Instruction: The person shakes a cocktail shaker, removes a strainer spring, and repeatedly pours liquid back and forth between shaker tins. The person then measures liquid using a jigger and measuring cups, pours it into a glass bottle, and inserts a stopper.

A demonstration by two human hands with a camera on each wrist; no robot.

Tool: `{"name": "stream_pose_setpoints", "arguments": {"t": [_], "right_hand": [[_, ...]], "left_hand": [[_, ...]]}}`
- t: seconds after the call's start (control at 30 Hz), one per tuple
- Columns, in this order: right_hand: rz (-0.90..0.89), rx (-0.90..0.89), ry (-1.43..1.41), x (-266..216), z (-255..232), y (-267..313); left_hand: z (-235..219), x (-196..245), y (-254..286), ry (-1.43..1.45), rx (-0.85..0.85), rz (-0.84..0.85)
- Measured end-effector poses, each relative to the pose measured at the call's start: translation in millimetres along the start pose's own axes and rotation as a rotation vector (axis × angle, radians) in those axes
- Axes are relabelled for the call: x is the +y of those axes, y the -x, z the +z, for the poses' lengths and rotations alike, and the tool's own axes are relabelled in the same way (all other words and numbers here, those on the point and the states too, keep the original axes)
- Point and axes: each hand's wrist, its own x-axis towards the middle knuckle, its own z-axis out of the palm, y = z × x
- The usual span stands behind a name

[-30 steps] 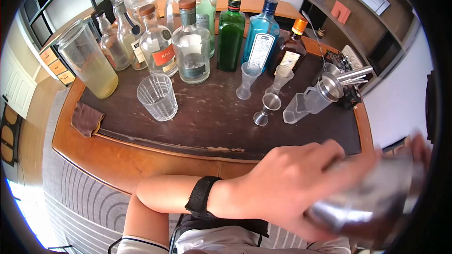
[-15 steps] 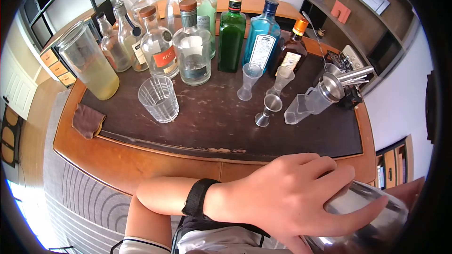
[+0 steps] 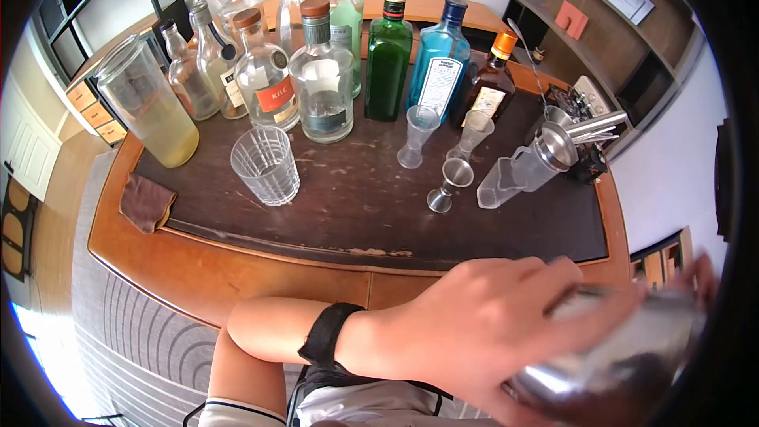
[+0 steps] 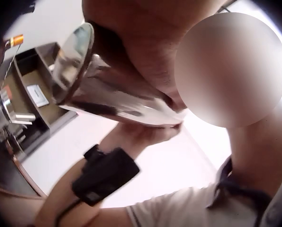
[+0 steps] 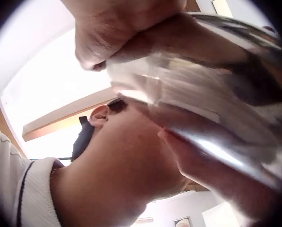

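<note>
A shiny metal shaker (image 3: 613,352), blurred and tilted, is held between both hands at the lower right of the head view. My left hand (image 3: 494,320) grips its near end, fingers spread along the side. Only blurred parts of my right hand (image 3: 700,278) show at the far end. In the left wrist view, the left hand (image 4: 150,42) wraps over the metal body (image 4: 126,101), and the right hand (image 4: 143,137) is against its underside. The right wrist view has the right hand (image 5: 126,33) on the reflective metal (image 5: 216,104). Whatever is inside is hidden.
Behind a cut-glass tumbler (image 3: 266,166) stand several bottles, including a green one (image 3: 387,71). A pitcher (image 3: 150,111) of cloudy liquid and a brown cloth (image 3: 147,202) lie left. Jiggers, among them a metal one (image 3: 450,185), stand near a clear container (image 3: 506,182) at right.
The shaker and both hands moved down and left in the head view by half a second ago, then back up and right. Both hands keep hold of it; the tabletop objects have stayed put.
</note>
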Motion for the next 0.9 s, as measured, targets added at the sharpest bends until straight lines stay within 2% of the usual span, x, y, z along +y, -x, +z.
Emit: {"name": "stream_pose_setpoints", "arguments": {"t": [0.1, 0.17, 0.23, 0.3, 0.33, 0.43, 0.47, 0.5, 0.57, 0.63, 0.7, 0.77, 0.83, 0.87, 0.9], "right_hand": [[0.007, -0.004, -0.001, 0, -1, 0], [0.013, -0.007, 0.000, -2, -2, 1], [0.010, -0.010, 0.001, -2, -2, 0], [0.012, -0.016, -0.004, 0, -2, 0], [0.015, -0.018, -0.004, 0, -2, 0], [0.031, -0.025, -0.001, -3, -3, 1], [0.033, -0.026, -0.001, -3, -3, 1], [0.032, -0.027, -0.002, -3, -3, 0], [0.036, -0.033, -0.008, 0, -3, 0], [0.044, -0.040, -0.010, 0, -4, -1], [0.050, -0.044, -0.008, -2, -5, 0], [0.046, -0.045, -0.009, -1, -7, -1], [0.047, -0.046, -0.013, 1, -6, 0], [0.051, -0.048, -0.013, 1, -7, 0], [0.057, -0.051, -0.012, 1, -7, 0]], "left_hand": [[-5, -5, -2, -0.007, 0.000, 0.086], [-5, -1, -2, 0.097, -0.006, -0.255], [-6, -1, -2, 0.098, 0.003, -0.194], [-7, -1, -1, -0.068, -0.003, 0.088], [-6, -1, -1, -0.068, -0.002, 0.087], [-3, 4, 0, 0.034, 0.004, -0.191], [1, 1, 0, 0.057, 0.065, -0.224], [0, 0, 0, 0.055, 0.063, -0.223], [-1, -2, 1, -0.018, 0.041, 0.025], [-2, 2, 1, -0.031, 0.027, 0.032], [-2, 1, -2, 0.021, 0.062, -0.225], [-6, -1, -6, 0.076, 0.071, -0.264], [-7, -4, -4, -0.060, 0.056, 0.118], [-2, -5, -3, -0.109, 0.123, 0.197], [-3, -8, -3, -0.107, 0.126, 0.194]]}}
